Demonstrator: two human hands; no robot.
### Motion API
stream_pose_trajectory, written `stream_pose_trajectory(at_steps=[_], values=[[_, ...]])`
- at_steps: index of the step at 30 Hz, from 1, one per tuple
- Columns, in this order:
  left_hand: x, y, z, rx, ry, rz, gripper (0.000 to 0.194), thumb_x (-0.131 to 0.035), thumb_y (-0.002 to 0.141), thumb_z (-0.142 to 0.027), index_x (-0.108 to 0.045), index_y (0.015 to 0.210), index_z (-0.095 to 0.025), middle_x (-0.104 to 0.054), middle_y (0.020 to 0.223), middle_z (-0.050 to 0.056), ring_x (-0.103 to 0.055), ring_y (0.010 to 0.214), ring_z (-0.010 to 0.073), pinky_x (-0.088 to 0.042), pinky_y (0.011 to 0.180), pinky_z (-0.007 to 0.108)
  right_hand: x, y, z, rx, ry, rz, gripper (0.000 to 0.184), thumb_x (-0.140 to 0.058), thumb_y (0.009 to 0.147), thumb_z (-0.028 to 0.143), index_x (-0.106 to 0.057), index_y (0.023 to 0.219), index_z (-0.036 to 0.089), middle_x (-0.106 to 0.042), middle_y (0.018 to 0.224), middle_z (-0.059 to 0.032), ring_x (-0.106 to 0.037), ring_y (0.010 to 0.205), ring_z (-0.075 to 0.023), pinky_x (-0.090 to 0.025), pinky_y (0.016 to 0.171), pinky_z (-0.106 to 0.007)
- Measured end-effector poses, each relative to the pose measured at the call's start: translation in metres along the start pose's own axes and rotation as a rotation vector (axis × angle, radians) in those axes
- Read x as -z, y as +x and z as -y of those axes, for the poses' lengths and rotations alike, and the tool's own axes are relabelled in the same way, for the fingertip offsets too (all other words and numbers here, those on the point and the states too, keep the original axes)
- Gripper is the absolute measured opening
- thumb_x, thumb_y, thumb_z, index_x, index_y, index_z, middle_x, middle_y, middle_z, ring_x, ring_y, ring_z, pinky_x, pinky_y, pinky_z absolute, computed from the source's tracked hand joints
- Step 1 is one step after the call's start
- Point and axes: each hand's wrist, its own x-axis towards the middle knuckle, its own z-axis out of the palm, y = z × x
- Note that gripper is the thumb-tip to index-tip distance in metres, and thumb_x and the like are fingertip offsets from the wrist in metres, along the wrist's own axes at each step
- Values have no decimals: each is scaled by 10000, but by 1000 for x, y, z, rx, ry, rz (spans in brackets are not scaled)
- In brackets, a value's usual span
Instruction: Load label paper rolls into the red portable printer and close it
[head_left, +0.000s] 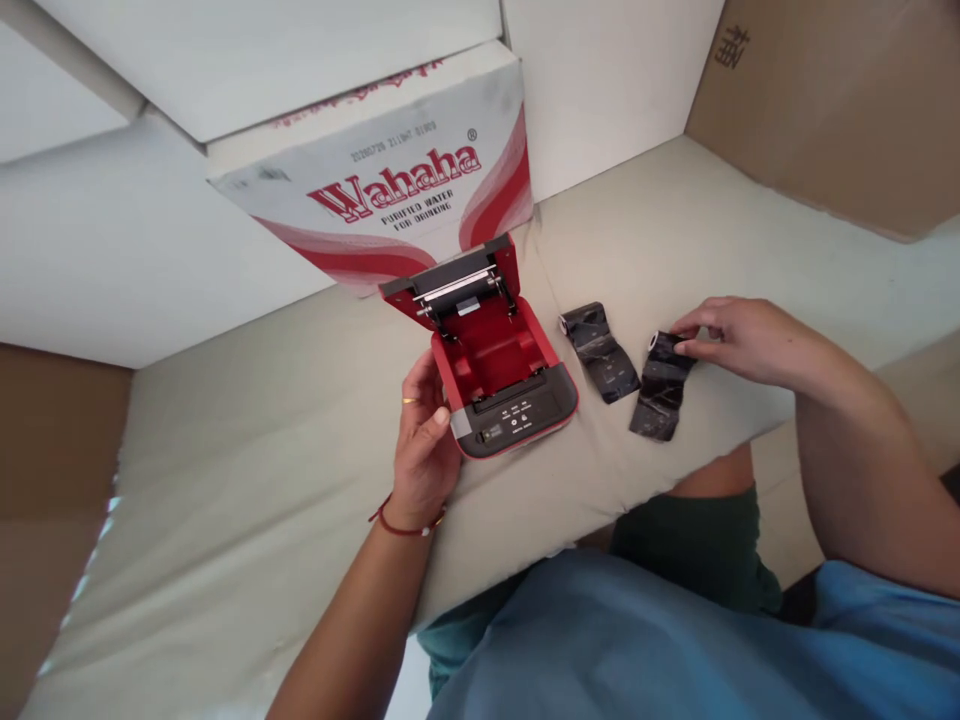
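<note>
A red and black label printer (517, 400) sits on the cloth-covered table with its lid (461, 285) raised, showing a red inner bay and a roller under the lid. My left hand (427, 435) grips the printer's left side, thumb on the front corner. To the right lie two partly unrolled black label rolls with marble-like patterns. My right hand (720, 335) pinches the top of the right-hand label roll (661, 390) between thumb and fingers. The other label roll (602, 352) rests between it and the printer, untouched.
Behind the printer stands a white and red Wahaha water carton (390, 180) against white boxes (607, 90). A brown cardboard box (840, 110) is at the back right, and a brown panel (56, 480) borders the left. The table's cloth (285, 470) is wrinkled.
</note>
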Motion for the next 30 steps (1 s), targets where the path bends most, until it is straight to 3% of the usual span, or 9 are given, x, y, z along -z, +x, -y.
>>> stream_pose_trajectory(at_steps=[4, 7, 11, 14, 16, 19, 22, 26, 30], values=[[3, 2, 2, 10, 1, -35, 642, -954, 867, -584, -766, 1449, -390, -651, 1676, 26, -506, 1688, 353, -452, 1426, 528, -15, 4, 6, 64, -44, 33, 462, -617, 998, 560, -902, 1237, 285, -872, 1115, -123, -791, 1098, -375, -641, 957, -536], [4, 2, 4, 15, -3, -49, 585, -969, 866, -525, -781, 1404, -391, -680, 1631, 23, -561, 1635, 343, -497, 1385, 529, -6, -2, 10, 88, -42, 136, 484, -623, 991, 583, -902, 1218, 258, -872, 1124, -147, -800, 1079, -379, -650, 961, -555], [3, 1, 6, 13, -28, -62, 539, -959, 877, -488, -791, 1379, -384, -689, 1622, 20, -595, 1592, 325, -579, 1291, 488, 45, -24, 34, 261, 169, 268, 505, -620, 1056, 726, -904, 1260, 362, -872, 1224, -130, -824, 1038, -307, -666, 882, -483], [2, 1, 7, 5, -35, -62, 510, -940, 898, -472, -784, 1374, -375, -696, 1612, 30, -612, 1570, 321, -593, 1265, 487, 86, -27, 75, 454, 296, 377, 417, -654, 1080, 741, -888, 1308, 483, -866, 1227, -58, -811, 957, -236, -633, 734, -397], [2, 2, 8, -3, -35, -63, 495, -937, 907, -466, -780, 1365, -365, -700, 1608, 35, -611, 1573, 316, -556, 1307, 495, 94, -14, 110, 543, 307, 390, 370, -679, 1091, 671, -879, 1343, 487, -857, 1115, -21, -772, 855, -196, -612, 719, -365], [2, 1, 10, -2, -39, -59, 489, -936, 912, -474, -777, 1358, -352, -700, 1598, 45, -628, 1547, 317, -534, 1324, 504, 76, 19, 163, 575, 275, 251, 334, -732, 1069, 467, -867, 1362, 376, -851, 997, 21, -726, 777, -167, -555, 709, -321], [-1, -3, 13, -57, 12, -89, 474, -888, 955, -518, -764, 1385, -362, -682, 1585, 46, -626, 1537, 315, -541, 1310, 502, 39, 48, 208, 431, 56, 101, 291, -759, 1013, 259, -871, 1281, 285, -879, 1049, -9, -775, 872, -213, -524, 746, -330], [-2, -13, 16, -375, 299, -158, 506, -716, 1058, -623, -699, 1514, -405, -596, 1624, 50, -525, 1626, 315, -474, 1373, 523, 6, 68, 242, 275, -210, 111, 305, -722, 1004, 203, -852, 1276, 246, -894, 1177, -109, -826, 1053, -335, -524, 753, -365], [-3, -23, 8, -711, 641, -91, 556, -540, 1116, -653, -670, 1595, -401, -624, 1568, 72, -490, 1648, 359, -344, 1437, 620, -3, 77, 248, 261, -281, 139, 284, -685, 1011, 178, -856, 1234, 218, -891, 1189, -150, -831, 1085, -347, -546, 772, -360]])
